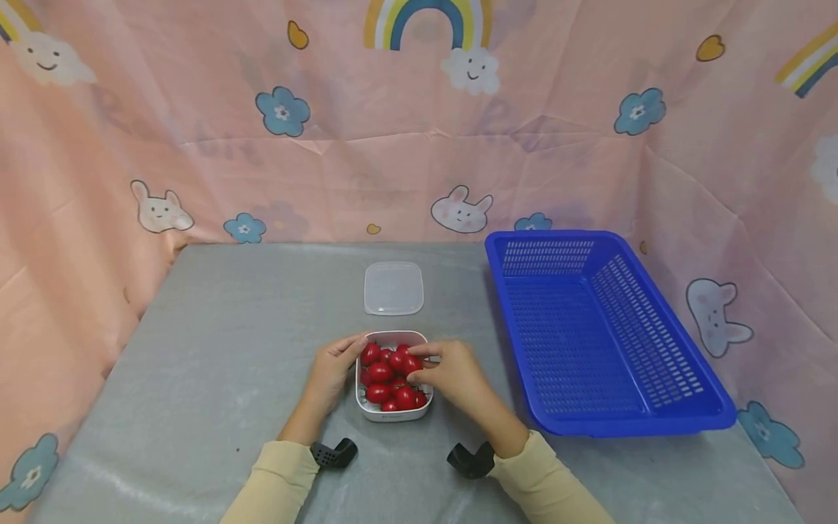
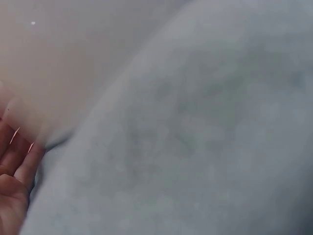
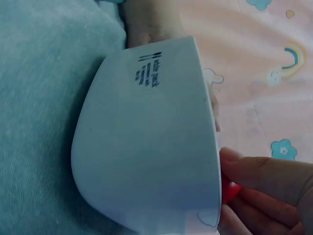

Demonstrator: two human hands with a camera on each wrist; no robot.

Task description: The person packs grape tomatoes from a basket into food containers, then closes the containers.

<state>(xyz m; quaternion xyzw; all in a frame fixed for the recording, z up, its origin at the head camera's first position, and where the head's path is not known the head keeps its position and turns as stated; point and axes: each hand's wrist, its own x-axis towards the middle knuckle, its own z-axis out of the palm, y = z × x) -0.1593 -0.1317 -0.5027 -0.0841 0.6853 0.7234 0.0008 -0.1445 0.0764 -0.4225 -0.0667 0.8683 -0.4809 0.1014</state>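
A white plastic food container (image 1: 395, 416) full of red cherry tomatoes (image 1: 380, 372) stands between the two hands on the grey cloth. My left hand (image 1: 330, 367) holds its left side, fingertips at the rim; the left wrist view catches only the left fingers (image 2: 19, 161) against a pale, blurred wall. My right hand (image 1: 455, 375) reaches over the right rim and pinches a cherry tomato (image 3: 229, 190) between thumb and fingers. Seen from the right wrist, the container (image 3: 146, 132) shows dark print on its outer wall and hides part of the right fingers.
Behind the container, a translucent square lid (image 1: 394, 290) lies flat on the grey-covered table (image 1: 229, 349). A large blue plastic basket (image 1: 628, 426) with slotted walls stands to the right. A pink printed curtain (image 1: 366, 175) hangs behind and around the table.
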